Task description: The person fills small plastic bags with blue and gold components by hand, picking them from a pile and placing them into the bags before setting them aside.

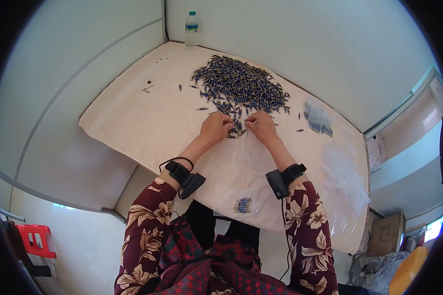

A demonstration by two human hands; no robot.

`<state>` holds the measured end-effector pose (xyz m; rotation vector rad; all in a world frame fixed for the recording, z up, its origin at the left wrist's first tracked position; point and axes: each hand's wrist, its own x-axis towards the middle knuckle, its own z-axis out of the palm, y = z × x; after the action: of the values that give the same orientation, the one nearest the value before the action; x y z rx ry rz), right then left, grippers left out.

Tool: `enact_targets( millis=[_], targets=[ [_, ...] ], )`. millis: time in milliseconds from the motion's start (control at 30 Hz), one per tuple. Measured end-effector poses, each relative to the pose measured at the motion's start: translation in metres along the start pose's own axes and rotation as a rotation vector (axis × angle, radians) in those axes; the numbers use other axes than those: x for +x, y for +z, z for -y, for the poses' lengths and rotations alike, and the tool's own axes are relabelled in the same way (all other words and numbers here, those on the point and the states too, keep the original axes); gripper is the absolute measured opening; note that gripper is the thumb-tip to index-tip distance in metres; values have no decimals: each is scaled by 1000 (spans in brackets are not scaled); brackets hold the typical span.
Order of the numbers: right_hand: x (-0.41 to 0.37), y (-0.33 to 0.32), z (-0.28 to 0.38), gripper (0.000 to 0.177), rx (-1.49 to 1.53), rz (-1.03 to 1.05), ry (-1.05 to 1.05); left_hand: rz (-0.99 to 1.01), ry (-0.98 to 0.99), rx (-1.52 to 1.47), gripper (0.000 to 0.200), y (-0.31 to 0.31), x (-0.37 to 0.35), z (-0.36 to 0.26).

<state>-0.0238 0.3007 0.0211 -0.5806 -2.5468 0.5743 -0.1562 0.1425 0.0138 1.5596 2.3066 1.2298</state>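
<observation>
A big heap of small dark-blue cylindrical parts with brass-coloured ends lies on the cloth-covered table. A narrow trail of the same parts runs from it toward me, between my two hands. My left hand, at the trail's left side, has its fingers curled closed at the parts. On the right side of the trail my right hand is closed too, thumb and fingers pinched together. What either hand holds, if anything, is too small and hidden to make out. Nearer me, a clear plastic bag holds a few parts.
Another clear bag filled with parts lies at the right. Empty-looking plastic bags are piled near the table's right edge. A water bottle stands at the back corner. Small loose pieces lie at the left. Black devices are strapped on both forearms.
</observation>
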Motion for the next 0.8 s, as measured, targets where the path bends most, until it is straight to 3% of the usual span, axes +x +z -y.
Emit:
enact_targets(
  millis=[67,100,167,233,500,800],
  targets=[
    [-7,-5,2,16,65,-44,-34,133,-95,-408,15,-2,-2,-3],
    [-16,-17,17,17,255,0,104,200,-143,-611,16,-3,-3,-6],
    [-40,-45,49,19,635,81,381,254,-145,-737,18,-17,-18,-30],
    [-68,-65,70,20,743,53,359,358,-164,-992,22,-32,-41,-60],
    [-169,-117,110,19,1051,5,337,568,-211,-1191,22,-42,-95,-128],
    [-238,-130,122,16,1092,-112,323,686,-179,-1043,20,-34,-132,-173]
  ],
)
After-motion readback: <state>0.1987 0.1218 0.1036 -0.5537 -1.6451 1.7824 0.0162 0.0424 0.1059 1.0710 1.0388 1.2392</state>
